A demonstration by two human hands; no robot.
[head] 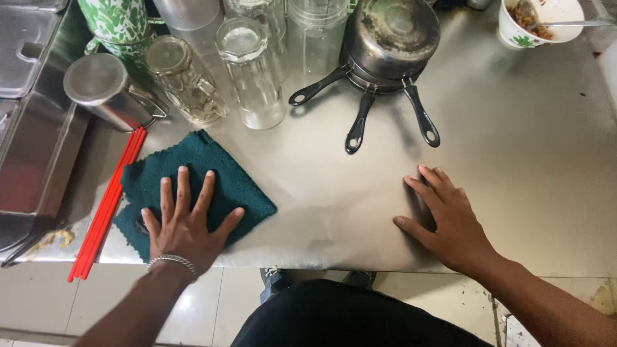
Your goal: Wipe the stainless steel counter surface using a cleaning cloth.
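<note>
My left hand (183, 222) lies flat with fingers spread on a dark teal cloth (228, 177) at the front left of a steel counter (514, 141). A silver chain bracelet circles that wrist. My right hand (443, 215) rests palm down on the bare steel near the front edge, fingers apart, holding nothing. The cloth is flat and slightly crumpled under my palm.
Red chopsticks (106, 205) lie left of the cloth. Behind it stand a steel cup (106, 90), glass mugs (186, 80), a tall glass (252, 74) and stacked small pans (385, 45) with black handles. A bowl with food (540, 22) sits far right. A sink tray (32, 128) is left.
</note>
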